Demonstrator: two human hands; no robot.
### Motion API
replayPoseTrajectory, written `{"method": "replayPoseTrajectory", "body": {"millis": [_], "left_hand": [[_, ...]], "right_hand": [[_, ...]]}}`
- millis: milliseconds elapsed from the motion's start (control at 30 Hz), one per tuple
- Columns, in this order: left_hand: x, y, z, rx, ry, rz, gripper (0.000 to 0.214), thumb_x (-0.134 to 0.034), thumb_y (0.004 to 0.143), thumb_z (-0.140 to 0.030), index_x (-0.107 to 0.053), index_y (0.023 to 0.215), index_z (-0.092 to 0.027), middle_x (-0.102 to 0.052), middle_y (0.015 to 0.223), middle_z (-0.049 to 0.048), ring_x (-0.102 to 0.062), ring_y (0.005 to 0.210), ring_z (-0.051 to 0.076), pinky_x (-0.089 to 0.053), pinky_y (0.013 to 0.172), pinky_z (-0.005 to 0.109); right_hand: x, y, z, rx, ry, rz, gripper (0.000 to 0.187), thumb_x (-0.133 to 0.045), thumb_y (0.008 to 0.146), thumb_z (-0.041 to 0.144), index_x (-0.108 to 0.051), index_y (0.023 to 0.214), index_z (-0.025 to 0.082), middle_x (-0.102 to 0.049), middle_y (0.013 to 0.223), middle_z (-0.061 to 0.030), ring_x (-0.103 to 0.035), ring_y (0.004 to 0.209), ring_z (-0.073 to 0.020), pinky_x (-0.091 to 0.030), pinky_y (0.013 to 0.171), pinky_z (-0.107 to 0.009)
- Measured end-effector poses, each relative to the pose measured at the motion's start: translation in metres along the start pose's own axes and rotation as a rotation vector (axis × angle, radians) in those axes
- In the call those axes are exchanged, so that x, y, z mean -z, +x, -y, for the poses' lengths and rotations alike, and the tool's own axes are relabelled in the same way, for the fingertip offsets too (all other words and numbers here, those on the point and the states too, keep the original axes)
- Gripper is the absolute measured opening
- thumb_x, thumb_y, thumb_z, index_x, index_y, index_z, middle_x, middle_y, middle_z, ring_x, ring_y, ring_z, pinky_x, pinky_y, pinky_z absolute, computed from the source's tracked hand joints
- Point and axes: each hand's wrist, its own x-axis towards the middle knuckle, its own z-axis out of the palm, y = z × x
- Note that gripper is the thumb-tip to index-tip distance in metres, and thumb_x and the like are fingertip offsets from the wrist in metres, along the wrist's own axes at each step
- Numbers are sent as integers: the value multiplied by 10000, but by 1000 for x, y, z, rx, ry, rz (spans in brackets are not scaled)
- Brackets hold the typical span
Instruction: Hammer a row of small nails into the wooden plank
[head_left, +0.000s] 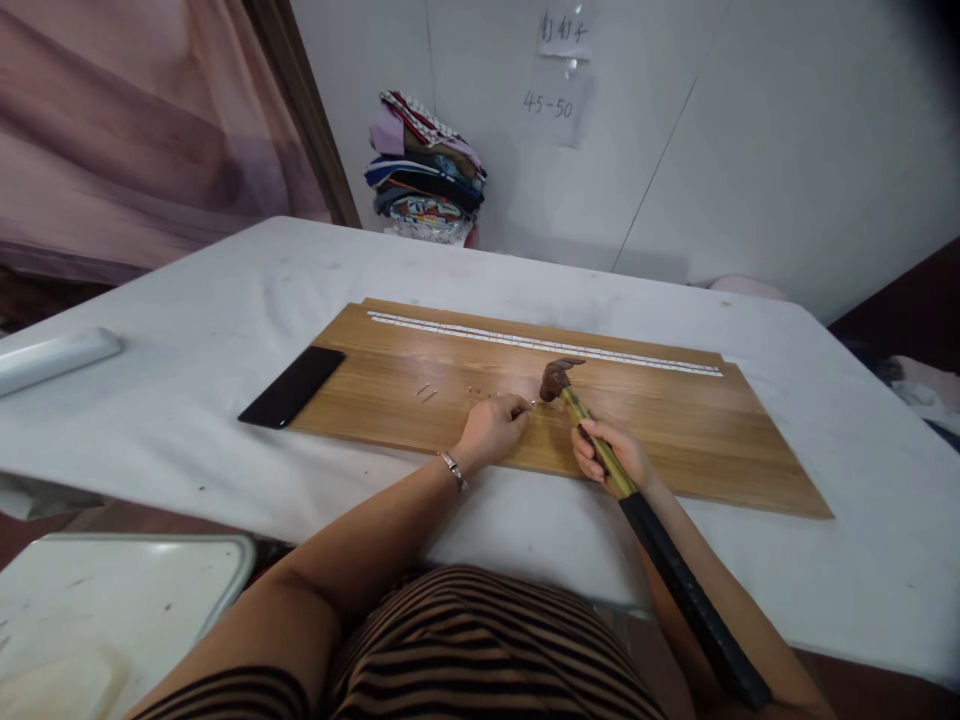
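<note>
My right hand (611, 452) is wrapped round the yellow shaft of a claw hammer (616, 470), whose black grip runs back along my forearm. The rusty brown hammer head hangs just above the wooden board (675, 430), close to my left hand. Low over the board, my left hand (495, 428) pinches a small nail (533, 403) between thumb and fingertips; only its tip end shows. Two loose nails (428, 396) lie on the board left of that hand, and several tiny bits lie nearer to it.
Two white measuring strips (540, 343) run along the board's far side. A black phone (292, 388) rests at its left end. On the white-covered table (187, 330) a pale roll (56, 360) lies far left. Folded cloths (427, 175) are stacked by the wall; a white stool (127, 600) stands lower left.
</note>
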Motion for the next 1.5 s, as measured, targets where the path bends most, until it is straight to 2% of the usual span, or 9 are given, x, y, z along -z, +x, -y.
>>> {"method": "replayPoseTrajectory", "body": {"millis": [133, 300, 533, 733, 967, 1267, 1500], "left_hand": [[0, 0, 0, 11, 0, 7, 203, -539, 864, -288, -730, 916, -246, -748, 964, 8, -673, 864, 166, -487, 792, 247], [0, 0, 0, 8, 21, 4, 205, -535, 859, -280, -721, 937, -242, -747, 955, 13, -675, 877, 173, -484, 785, 251], [0, 0, -1, -4, 10, 6, 210, -529, 859, -248, -717, 947, -225, -746, 963, 17, -673, 891, 173, -483, 791, 249], [1, -1, -1, 3, -2, 8, 209, -535, 857, -263, -720, 943, -220, -745, 963, 21, -669, 881, 172, -477, 777, 249], [0, -1, 1, 0, -4, 17, 198, -536, 856, -263, -720, 920, -225, -745, 944, 8, -670, 870, 166, -474, 763, 246], [1, -3, 2, -85, -16, 31, 160, -553, 856, -226, -707, 896, -205, -731, 894, 7, -656, 817, 146, -464, 726, 235], [4, -7, 2, -196, 39, 89, 117, -575, 856, -203, -691, 852, -193, -717, 871, 13, -645, 808, 141, -454, 727, 235]], "right_hand": [[0, -3, 3, 35, 17, -16, 353, -595, 782, 372, -476, 1076, 215, -483, 515, 102, -350, 291, -61, -224, 295, -185], [1, -1, 2, 10, 24, -19, 348, -607, 772, 375, -476, 1053, 216, -496, 505, 99, -353, 284, -65, -232, 287, -179], [1, 2, -3, -36, 11, -29, 271, -616, 765, 368, -450, 919, 220, -502, 499, 97, -371, 285, -67, -240, 282, -174], [5, -1, 1, 10, 25, 12, 304, -594, 796, 363, -473, 1031, 213, -495, 522, 95, -353, 295, -60, -231, 285, -177], [6, -9, 13, 84, 55, -13, 261, -581, 815, 332, -472, 1022, 215, -490, 540, 92, -360, 304, -57, -214, 296, -183], [4, 0, -2, -13, 1, -10, 304, -591, 798, 363, -457, 1022, 208, -485, 520, 104, -365, 286, -58, -207, 289, -183], [4, 0, -3, -21, -2, -13, 269, -594, 810, 368, -468, 983, 205, -489, 524, 95, -361, 289, -53, -211, 292, -179]]}}
